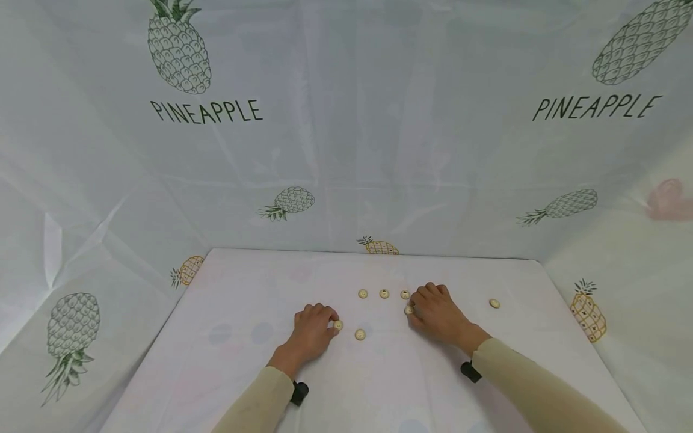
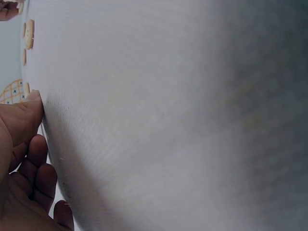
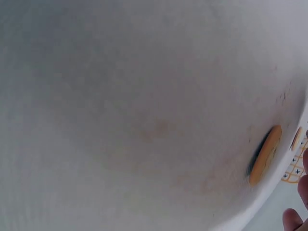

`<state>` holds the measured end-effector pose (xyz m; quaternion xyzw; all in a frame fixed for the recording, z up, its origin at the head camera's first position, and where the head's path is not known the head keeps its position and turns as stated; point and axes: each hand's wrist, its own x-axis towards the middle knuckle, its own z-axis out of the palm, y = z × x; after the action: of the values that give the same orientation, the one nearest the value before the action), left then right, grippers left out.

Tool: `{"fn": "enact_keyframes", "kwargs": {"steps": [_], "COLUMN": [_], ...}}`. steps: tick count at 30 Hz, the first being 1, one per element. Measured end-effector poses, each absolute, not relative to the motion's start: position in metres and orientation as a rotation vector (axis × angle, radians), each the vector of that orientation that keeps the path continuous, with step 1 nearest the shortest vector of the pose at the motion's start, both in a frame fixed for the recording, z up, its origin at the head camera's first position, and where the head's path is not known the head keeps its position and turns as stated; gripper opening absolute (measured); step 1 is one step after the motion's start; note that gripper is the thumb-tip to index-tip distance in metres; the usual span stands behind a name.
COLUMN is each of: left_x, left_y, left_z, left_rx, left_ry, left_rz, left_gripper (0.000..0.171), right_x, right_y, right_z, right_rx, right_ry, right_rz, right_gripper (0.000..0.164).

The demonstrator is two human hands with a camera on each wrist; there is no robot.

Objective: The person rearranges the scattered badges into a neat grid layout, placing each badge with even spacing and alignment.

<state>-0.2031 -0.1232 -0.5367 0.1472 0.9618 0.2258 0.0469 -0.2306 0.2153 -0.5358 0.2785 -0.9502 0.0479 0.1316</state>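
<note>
My left hand (image 1: pixel 313 332) pinches a small round biscuit-like disc (image 1: pixel 338 325) between thumb and fingertips, low over the table. To its right lies a second beige disc (image 1: pixel 360 334) with face-like marks. My right hand (image 1: pixel 437 313) holds another biscuit-like disc (image 1: pixel 409 310) at its thumb side, just in front of the row's right-hand disc (image 1: pixel 405 294). The left wrist view has the thumb (image 2: pixel 26 115) against a disc's edge, with the other fingers loosely bent. Only some fingertips (image 3: pixel 302 187) show at the right wrist view's edge.
Two further discs, the row's left one (image 1: pixel 363 293) and middle one (image 1: pixel 384 293), lie behind and between the hands. A separate disc (image 1: pixel 494 304) is off to the right. White cloth covers the table (image 1: pixel 243 282); a pineapple-print curtain (image 1: pixel 346 150) hangs behind and alongside.
</note>
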Motion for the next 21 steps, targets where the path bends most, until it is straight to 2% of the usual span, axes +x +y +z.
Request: {"fn": "enact_keyframes", "kwargs": {"steps": [21], "left_x": [-0.2026], "left_y": [-0.1248], "left_z": [-0.5360], "left_rx": [0.475], "left_ry": [2.917], "left_rz": [0.725], "left_gripper": [0.017], "right_x": [-0.2295], "right_y": [0.2118], "right_z": [-0.5390], "right_rx": [0.794], "right_ry": [-2.799], "right_rz": [0.148], "right_gripper": [0.016]}}
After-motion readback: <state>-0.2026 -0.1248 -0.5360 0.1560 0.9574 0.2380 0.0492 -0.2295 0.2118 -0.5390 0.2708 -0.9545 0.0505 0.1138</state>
